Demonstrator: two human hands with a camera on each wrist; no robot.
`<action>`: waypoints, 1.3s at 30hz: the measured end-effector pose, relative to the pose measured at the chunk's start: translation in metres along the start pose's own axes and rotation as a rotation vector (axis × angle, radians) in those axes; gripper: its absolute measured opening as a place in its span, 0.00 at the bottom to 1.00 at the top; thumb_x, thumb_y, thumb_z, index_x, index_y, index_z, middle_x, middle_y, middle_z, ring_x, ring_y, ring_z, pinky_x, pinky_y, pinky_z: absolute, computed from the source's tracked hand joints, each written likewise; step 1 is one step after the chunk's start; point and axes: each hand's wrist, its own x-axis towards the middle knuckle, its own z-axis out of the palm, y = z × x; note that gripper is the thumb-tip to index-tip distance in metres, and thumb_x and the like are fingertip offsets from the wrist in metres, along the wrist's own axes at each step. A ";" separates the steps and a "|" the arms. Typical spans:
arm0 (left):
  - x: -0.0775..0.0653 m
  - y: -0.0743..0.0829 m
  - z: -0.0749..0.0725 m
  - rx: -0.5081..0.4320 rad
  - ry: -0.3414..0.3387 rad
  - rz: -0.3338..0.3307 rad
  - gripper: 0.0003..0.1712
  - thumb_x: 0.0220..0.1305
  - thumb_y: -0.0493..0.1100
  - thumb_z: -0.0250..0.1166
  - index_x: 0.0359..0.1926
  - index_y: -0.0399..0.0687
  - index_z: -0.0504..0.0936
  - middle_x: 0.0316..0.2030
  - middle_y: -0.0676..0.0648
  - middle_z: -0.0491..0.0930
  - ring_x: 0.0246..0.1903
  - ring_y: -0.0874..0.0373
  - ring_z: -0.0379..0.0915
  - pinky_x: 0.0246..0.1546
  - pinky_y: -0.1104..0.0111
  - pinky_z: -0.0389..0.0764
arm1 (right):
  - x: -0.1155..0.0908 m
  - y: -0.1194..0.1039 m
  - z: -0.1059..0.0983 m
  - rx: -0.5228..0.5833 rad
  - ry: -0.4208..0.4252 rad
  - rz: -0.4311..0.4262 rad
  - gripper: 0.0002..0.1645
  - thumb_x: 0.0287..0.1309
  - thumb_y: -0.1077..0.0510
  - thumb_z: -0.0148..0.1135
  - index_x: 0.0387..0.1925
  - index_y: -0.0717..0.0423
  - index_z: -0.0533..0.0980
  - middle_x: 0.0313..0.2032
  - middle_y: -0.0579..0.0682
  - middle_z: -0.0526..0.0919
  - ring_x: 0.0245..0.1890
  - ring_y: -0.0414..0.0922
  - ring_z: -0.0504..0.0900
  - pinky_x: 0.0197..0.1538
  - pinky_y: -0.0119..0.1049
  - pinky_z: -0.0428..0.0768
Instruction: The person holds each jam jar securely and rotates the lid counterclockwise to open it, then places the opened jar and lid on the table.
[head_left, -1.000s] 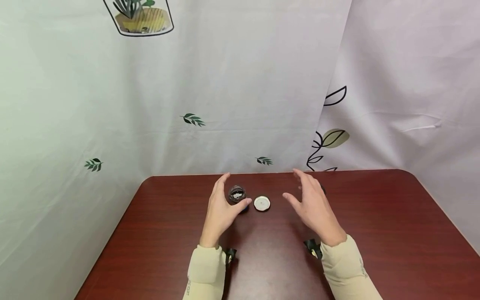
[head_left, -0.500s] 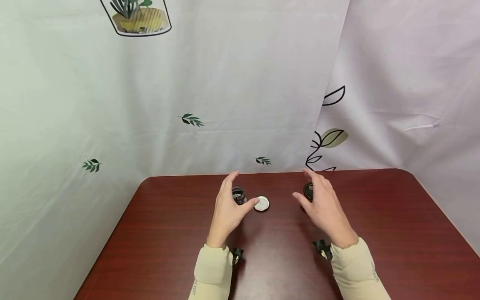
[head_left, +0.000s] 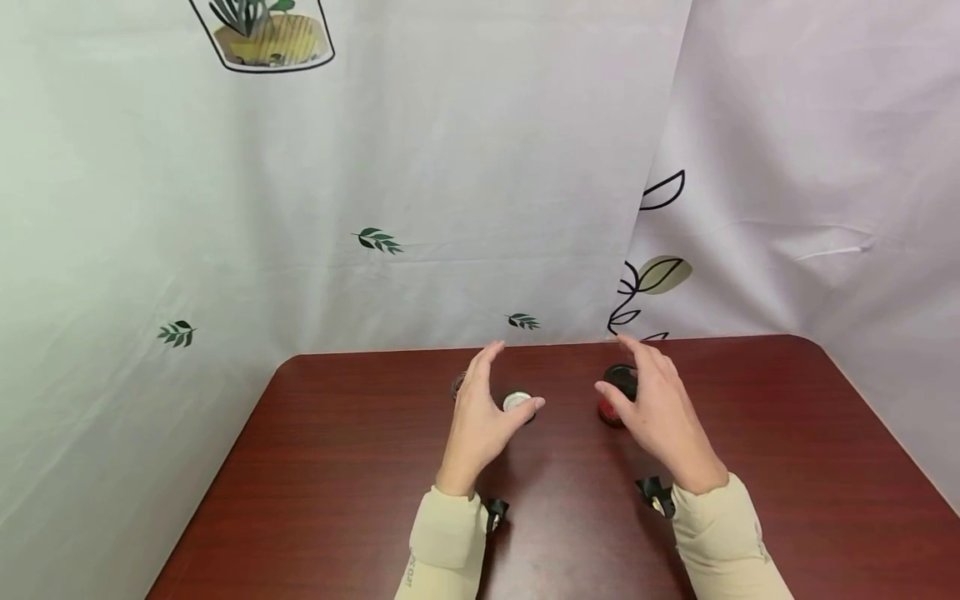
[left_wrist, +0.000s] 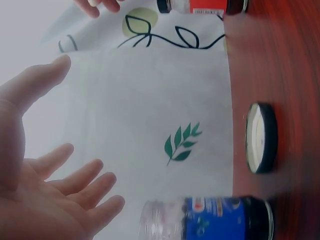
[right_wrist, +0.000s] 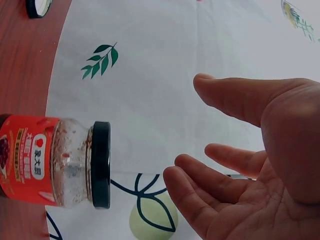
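My left hand (head_left: 483,429) hovers over the table with fingers spread and thumb apart, holding nothing. Partly hidden behind it is a glass jar (head_left: 457,385); the left wrist view shows this jar (left_wrist: 215,220) lidless, with a blue label. Close by the left thumb, a loose jar lid (head_left: 516,402) lies with its white inside up. My right hand (head_left: 663,421), likewise relaxed and holding nothing, is above and beside a red-labelled glass jar (head_left: 609,411). That jar (right_wrist: 30,157) stands upright with a black lid (right_wrist: 101,165) on it.
The jars stand toward the back of a reddish-brown wooden table (head_left: 337,467). White cloth (head_left: 450,167) with printed leaves hangs behind the table's far edge and along its sides. A small black piece (head_left: 495,514) hangs at each wrist.
Both hands have shifted to the right in the head view. The left now covers most of the blue-labelled jar; the red-labelled jar, mostly hidden before, shows beside the right hand.
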 end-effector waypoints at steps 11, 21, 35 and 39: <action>0.004 0.003 0.022 -0.015 -0.038 0.032 0.51 0.51 0.49 0.80 0.73 0.49 0.65 0.70 0.49 0.66 0.69 0.56 0.61 0.67 0.55 0.66 | 0.000 0.007 0.000 -0.012 -0.010 0.021 0.40 0.58 0.60 0.71 0.68 0.67 0.66 0.61 0.68 0.72 0.62 0.65 0.67 0.62 0.62 0.66; 0.000 0.008 0.044 -0.025 -0.098 -0.013 0.50 0.54 0.50 0.79 0.74 0.51 0.64 0.71 0.50 0.65 0.68 0.54 0.64 0.64 0.52 0.69 | -0.001 0.016 0.002 -0.020 0.011 0.017 0.39 0.57 0.60 0.72 0.67 0.68 0.67 0.61 0.69 0.72 0.61 0.67 0.66 0.62 0.61 0.65; 0.001 0.008 0.080 0.000 -0.138 -0.033 0.49 0.53 0.49 0.79 0.73 0.49 0.65 0.70 0.49 0.67 0.68 0.55 0.64 0.65 0.56 0.68 | -0.001 0.026 0.004 -0.048 -0.027 0.045 0.39 0.59 0.57 0.71 0.67 0.69 0.66 0.62 0.72 0.70 0.61 0.69 0.65 0.60 0.64 0.66; 0.001 0.007 0.088 -0.002 -0.152 -0.060 0.49 0.53 0.49 0.79 0.73 0.49 0.66 0.69 0.49 0.67 0.67 0.55 0.65 0.66 0.56 0.68 | -0.001 0.027 0.005 -0.048 -0.037 0.048 0.39 0.60 0.58 0.71 0.67 0.69 0.66 0.62 0.72 0.70 0.61 0.69 0.65 0.60 0.64 0.66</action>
